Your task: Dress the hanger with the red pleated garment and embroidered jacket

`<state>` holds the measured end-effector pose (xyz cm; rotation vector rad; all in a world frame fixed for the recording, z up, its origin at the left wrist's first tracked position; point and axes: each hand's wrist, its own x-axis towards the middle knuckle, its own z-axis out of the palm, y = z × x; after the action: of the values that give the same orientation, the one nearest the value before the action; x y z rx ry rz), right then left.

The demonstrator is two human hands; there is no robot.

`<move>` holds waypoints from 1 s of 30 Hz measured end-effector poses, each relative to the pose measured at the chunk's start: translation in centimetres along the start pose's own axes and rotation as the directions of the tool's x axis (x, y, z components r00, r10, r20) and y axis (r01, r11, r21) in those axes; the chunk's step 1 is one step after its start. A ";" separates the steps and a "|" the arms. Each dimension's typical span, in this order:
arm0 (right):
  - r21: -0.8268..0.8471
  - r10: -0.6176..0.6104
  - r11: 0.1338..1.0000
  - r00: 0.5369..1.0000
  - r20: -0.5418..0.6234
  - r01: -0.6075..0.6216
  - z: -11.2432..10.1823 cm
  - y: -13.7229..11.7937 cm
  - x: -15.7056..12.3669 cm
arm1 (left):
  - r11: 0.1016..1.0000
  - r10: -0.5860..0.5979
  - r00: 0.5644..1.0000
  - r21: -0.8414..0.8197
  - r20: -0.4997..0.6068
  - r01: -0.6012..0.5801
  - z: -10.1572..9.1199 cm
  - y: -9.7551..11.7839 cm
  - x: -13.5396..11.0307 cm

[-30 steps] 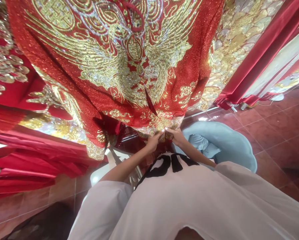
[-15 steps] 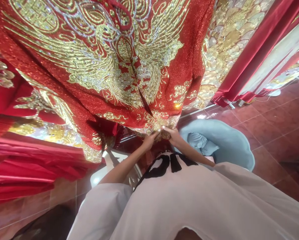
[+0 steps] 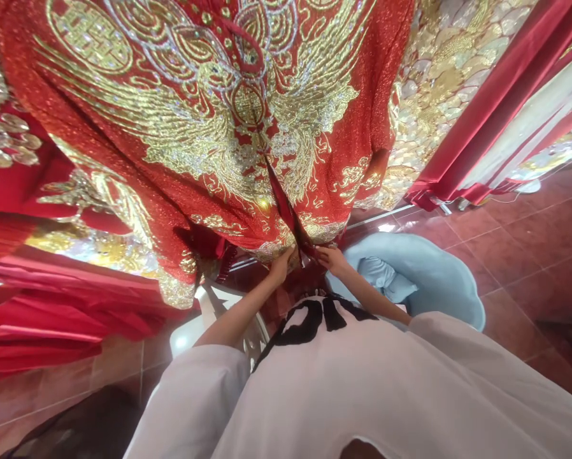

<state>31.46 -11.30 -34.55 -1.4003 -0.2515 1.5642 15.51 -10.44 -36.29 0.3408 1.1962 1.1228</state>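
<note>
A red jacket with gold phoenix embroidery and sparkling stones hangs in front of me. Its front edges part in a narrow slit that widens toward the hem, showing dark red lining. My left hand is closed on the left front edge at the gold-trimmed hem. On the other side of the slit, my right hand pinches the right front edge at the hem. Partly hidden are the fingertips of both hands, against the cloth.
A light blue scalloped chair with a cushion stands to the right. Left of my legs is a white chair. Gold sequinned cloth and red drapes hang at the right, more red drapery at the left. The floor is red tile.
The two front edges, together at the hem before, are now drawn apart, and the slit has opened. My hands have moved slightly away from each other.
</note>
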 end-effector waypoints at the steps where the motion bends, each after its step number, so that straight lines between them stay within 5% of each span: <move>1: 0.021 -0.046 0.999 0.999 -0.004 0.046 -0.2 -0.3 0.6 | 0.999 -0.017 1.000 -0.029 0.015 0.018 0.0 0.0 0.4; 7: 0.056 -0.223 0.974 0.974 0.047 0.221 0.5 -0.5 2.0 | 0.967 0.048 0.998 -0.248 -0.046 -0.058 1.1 -0.4 2.0; 11: 0.048 -0.265 0.964 0.963 0.054 0.263 1.7 0.9 0.6 | 0.950 0.107 0.992 -0.287 -0.065 -0.121 1.2 -1.1 -0.2; 20: 0.049 -0.173 0.985 0.949 0.262 0.166 3.0 -0.8 -5.2 | 0.950 0.194 0.980 -0.241 -0.038 -0.197 0.9 -0.8 -8.3; 30: 0.114 -0.128 0.988 0.960 0.247 0.102 3.9 -1.6 -8.7 | 0.914 0.192 0.969 -0.331 -0.153 -0.234 3.6 -0.4 -8.8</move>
<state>27.75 -15.38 -26.59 -1.0872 -0.3958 1.6352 19.28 -16.75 -30.21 0.1357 1.0531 1.5372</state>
